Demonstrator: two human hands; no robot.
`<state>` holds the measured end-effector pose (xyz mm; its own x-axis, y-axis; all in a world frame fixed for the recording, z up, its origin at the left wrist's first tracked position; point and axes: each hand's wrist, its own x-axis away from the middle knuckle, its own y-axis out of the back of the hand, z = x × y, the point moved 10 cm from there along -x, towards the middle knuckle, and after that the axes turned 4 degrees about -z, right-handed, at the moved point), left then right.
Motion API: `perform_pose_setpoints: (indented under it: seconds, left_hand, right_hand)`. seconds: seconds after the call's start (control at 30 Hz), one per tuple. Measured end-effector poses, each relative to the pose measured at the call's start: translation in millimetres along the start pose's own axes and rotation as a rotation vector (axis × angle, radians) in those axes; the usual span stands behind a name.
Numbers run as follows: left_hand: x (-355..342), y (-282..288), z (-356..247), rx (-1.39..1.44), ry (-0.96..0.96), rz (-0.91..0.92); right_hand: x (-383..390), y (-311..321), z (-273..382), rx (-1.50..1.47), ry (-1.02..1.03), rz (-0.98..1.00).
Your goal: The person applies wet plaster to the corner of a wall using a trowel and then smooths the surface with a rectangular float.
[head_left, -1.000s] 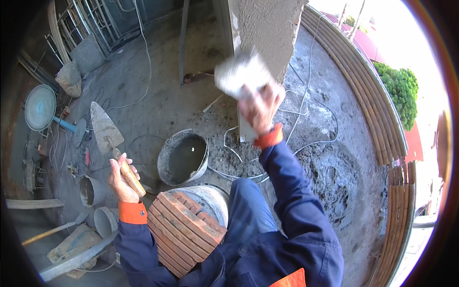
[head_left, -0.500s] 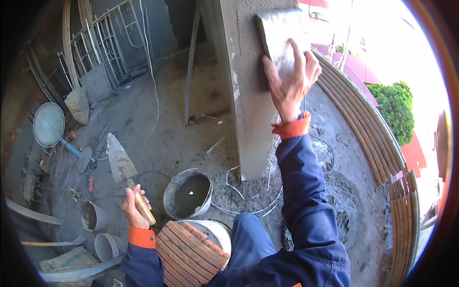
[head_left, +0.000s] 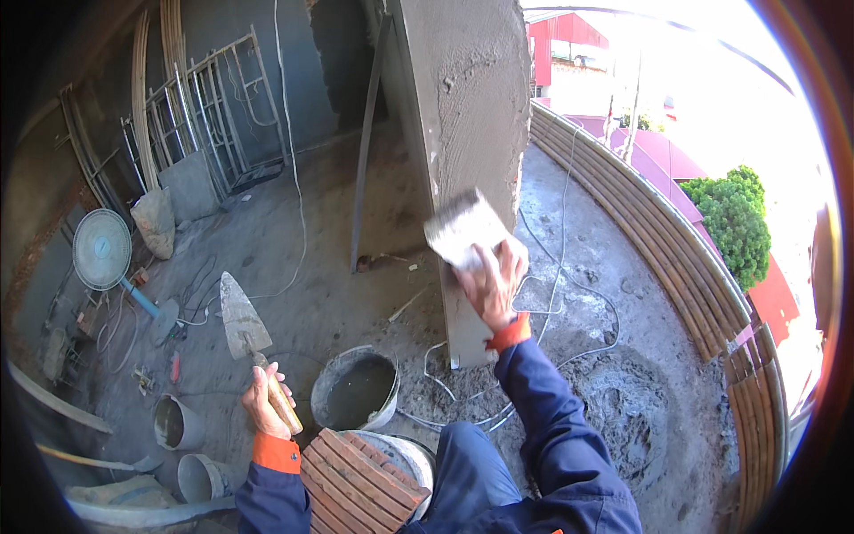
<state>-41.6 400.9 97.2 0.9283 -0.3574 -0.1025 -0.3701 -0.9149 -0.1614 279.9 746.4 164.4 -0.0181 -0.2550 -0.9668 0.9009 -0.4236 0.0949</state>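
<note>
My left hand (head_left: 265,408) is wrapped round the wooden handle of a pointed trowel (head_left: 243,322). Its grey-crusted blade points up and away from me. A flat rectangular plastering float (head_left: 461,228), wet and shiny, is gripped in my right hand (head_left: 495,287). The float is slightly blurred and lies over the lower face of a mortar-coated column (head_left: 471,125); whether it touches cannot be told. Fresh mortar higher on the column shows ridges and streaks. Between my hands and lower down stands a bucket of murky water (head_left: 358,392).
Reddish-brown ribbed bricks (head_left: 351,476) rest by a white bucket before my knee. Wet mortar (head_left: 627,400) spreads on the floor at right, beside cables. Bamboo poles (head_left: 649,240) edge the open side. A fan (head_left: 102,249), smaller buckets (head_left: 178,423) and a metal frame (head_left: 209,107) are left.
My right hand has brought the float down and left from high on the column to its lower part. My left hand keeps the trowel, nearly in place. The view has shifted slightly.
</note>
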Motion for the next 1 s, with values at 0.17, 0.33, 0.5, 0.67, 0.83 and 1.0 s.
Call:
perform_pose_setpoints:
  seconds: [0.17, 0.33, 0.5, 0.67, 0.83, 1.0]
  left_hand:
    - [2.6, -0.5, -5.3, 0.017, -0.005, 0.007]
    - [3.7, 13.4, -2.1, -0.008, 0.013, -0.017]
    - [0.9, -8.0, 7.5, -0.026, 0.039, 0.02]
    - [4.5, 3.0, 8.3, -0.035, 0.054, 0.003]
    - [-0.1, 6.7, 17.9, -0.011, 0.06, 0.007]
    - [5.3, 15.7, 6.8, -0.017, 0.049, -0.025]
  right_hand:
    - [-211.2, 26.7, 59.3, 0.005, 0.234, -0.268]
    - [-283.4, 40.6, 100.9, 0.074, 0.21, -0.418]
    - [-46.1, -4.7, 19.0, 0.148, 0.079, -0.055]
    - [253.8, 16.5, -44.2, 0.097, -0.182, 0.491]
    - [154.8, 95.7, -67.2, 0.151, -0.014, 0.36]
    - [-28.9, 151.6, -67.5, -0.116, -0.325, 0.363]
